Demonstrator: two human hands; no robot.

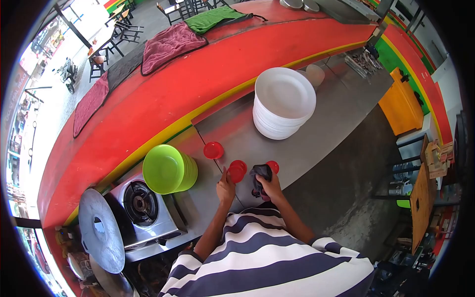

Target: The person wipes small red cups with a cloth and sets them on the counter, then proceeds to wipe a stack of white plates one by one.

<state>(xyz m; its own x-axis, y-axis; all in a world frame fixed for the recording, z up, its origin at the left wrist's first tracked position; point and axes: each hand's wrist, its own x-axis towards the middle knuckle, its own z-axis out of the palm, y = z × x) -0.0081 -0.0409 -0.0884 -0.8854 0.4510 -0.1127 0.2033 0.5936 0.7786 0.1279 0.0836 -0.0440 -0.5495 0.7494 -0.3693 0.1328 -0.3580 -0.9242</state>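
My left hand [226, 189] grips a small red bowl [236, 174] by its left edge, above the steel counter. Just behind that bowl, partly covered by it, shows another red bowl [241, 164]. Bunched in my right hand [270, 187] is a dark cloth [260, 172], its lower folds hanging close to my shirt. Past the right fingers a further red bowl [273, 166] is half hidden by the hand and cloth. One more red bowl [213, 150] sits on the counter, up and left of my left hand.
A tall stack of white plates [285, 94] stands farther back on the steel counter [326, 123]. Left of my hands are stacked green bowls [163, 171] and a gas stove [141, 203]. A red wall [237, 54] with draped cloths [170, 44] borders the counter's far side.
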